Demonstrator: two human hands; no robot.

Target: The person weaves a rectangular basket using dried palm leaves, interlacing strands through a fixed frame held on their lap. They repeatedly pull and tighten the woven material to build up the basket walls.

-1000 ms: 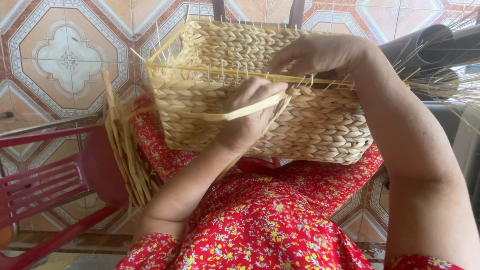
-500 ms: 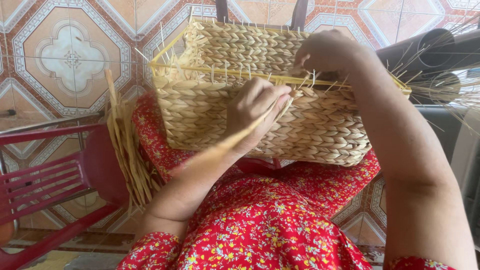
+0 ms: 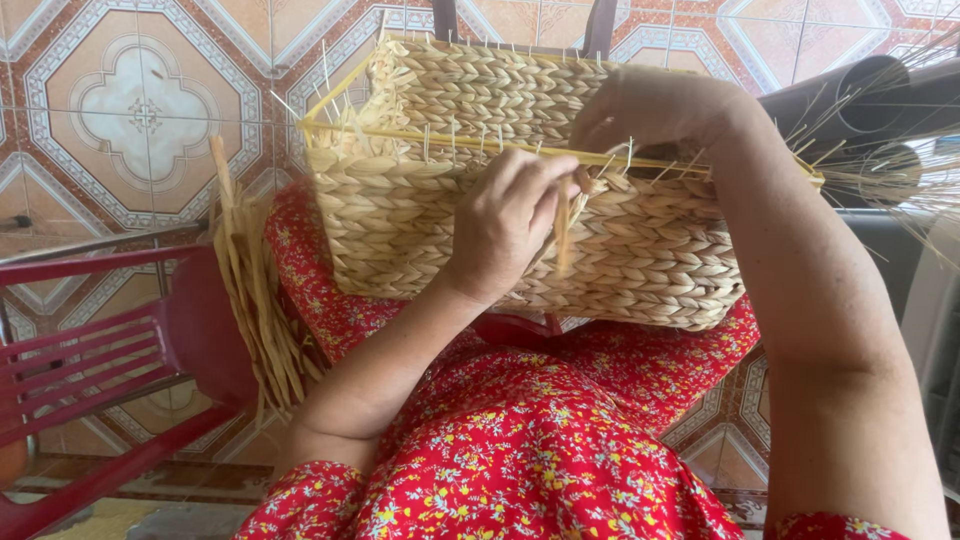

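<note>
Head view: the left hand [image 3: 505, 225] has moved up to the basket [image 3: 520, 190] rim at frame centre; a second ago it lay lower on the front wall with a long strand looped out sideways. The strand [image 3: 562, 232] now hangs short and nearly vertical, pinched between left thumb and fingertips just under the yellow frame [image 3: 400, 132]. The right hand [image 3: 650, 105], upper centre-right, is in the same place, fingers curled over the rim; what they grip cannot be told. The basket rests on the lap, on a red flowered dress [image 3: 520, 450]. A loose straw bundle [image 3: 255, 300] lies left of it, beside a red chair [image 3: 90, 350]. Dark tubes [image 3: 870, 95] sit at upper right. No packages, labels or signs show.
</note>
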